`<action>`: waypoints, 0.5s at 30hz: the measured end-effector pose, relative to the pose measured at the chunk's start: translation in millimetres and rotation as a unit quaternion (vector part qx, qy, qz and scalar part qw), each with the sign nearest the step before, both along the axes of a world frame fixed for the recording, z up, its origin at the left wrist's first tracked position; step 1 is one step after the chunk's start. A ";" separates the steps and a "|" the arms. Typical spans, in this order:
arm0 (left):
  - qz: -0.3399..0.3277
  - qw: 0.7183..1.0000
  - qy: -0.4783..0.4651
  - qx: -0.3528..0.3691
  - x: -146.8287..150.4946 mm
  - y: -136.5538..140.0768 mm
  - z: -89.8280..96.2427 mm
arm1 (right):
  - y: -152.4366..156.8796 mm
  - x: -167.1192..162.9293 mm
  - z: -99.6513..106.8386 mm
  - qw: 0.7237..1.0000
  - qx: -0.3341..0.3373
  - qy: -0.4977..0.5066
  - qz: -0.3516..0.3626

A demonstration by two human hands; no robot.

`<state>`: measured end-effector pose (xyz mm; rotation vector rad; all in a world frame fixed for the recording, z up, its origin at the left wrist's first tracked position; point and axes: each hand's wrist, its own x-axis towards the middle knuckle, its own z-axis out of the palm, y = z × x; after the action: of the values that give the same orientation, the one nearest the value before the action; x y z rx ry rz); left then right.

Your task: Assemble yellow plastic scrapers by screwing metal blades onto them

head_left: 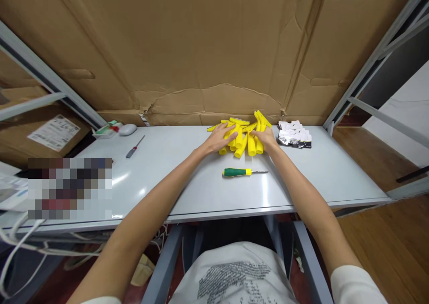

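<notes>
A pile of yellow plastic scraper handles (pixel 238 139) with hollow round grips and flat, wide heads lies at the back of the table. My left hand (pixel 219 138) rests against the left side of the pile, its thumb and fingers apart over the handles. On the right side, my right hand (pixel 266 136) is closed around a yellow scraper handle (pixel 259 145), with most of its fingers hidden behind. In front of the pile lies a screwdriver (pixel 237 172) with a green and yellow grip, its shaft pointing right.
White and black cards (pixel 295 135) are stacked right of the pile. Farther left lie a second screwdriver (pixel 132 152), a white mouse (pixel 128 129) and a small tray (pixel 105 133). A large cardboard sheet (pixel 201 49) stands behind the white table (pixel 187 192), between metal frames.
</notes>
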<state>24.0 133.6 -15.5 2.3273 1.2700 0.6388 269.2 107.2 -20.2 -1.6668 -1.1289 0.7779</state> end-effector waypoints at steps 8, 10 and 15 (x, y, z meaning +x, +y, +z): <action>-0.044 0.997 0.056 0.024 5.6 -20.6 0.2 | 14.5 -1.9 -10.1 0.999 -0.008 0.035 -0.033; -0.029 0.997 0.057 0.047 7.4 -21.4 -2.0 | 16.7 -4.2 -10.5 0.999 -0.010 0.035 -0.035; 0.013 0.996 0.046 0.078 12.2 -23.4 -8.1 | 17.5 -7.9 -11.7 0.999 -0.007 0.020 -0.026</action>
<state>36.2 110.1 -23.6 2.4960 1.3354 0.6678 261.3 124.7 -31.8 -1.6781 -1.0505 0.7837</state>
